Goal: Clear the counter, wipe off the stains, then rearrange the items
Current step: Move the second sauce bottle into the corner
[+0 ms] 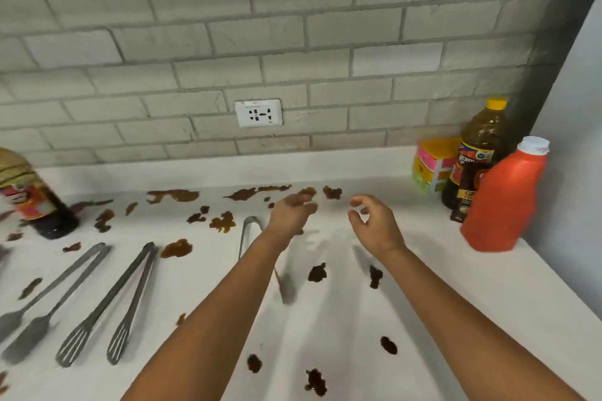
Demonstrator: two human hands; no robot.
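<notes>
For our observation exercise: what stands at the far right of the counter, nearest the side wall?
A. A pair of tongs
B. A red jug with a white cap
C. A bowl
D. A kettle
B: the red jug with a white cap stands beside the side wall, in front of the dark bottle.

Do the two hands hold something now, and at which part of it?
Nothing is held. The left hand and the right hand hover with loosely curled fingers above the stained white counter, apart from the metal tongs.

Standing in kitchen: white bench (325,319) against grey brick wall (293,26), tongs (107,303) lying beside me, sauce bottles (501,198) sitting in corner, socket (258,113) showing above.
</notes>
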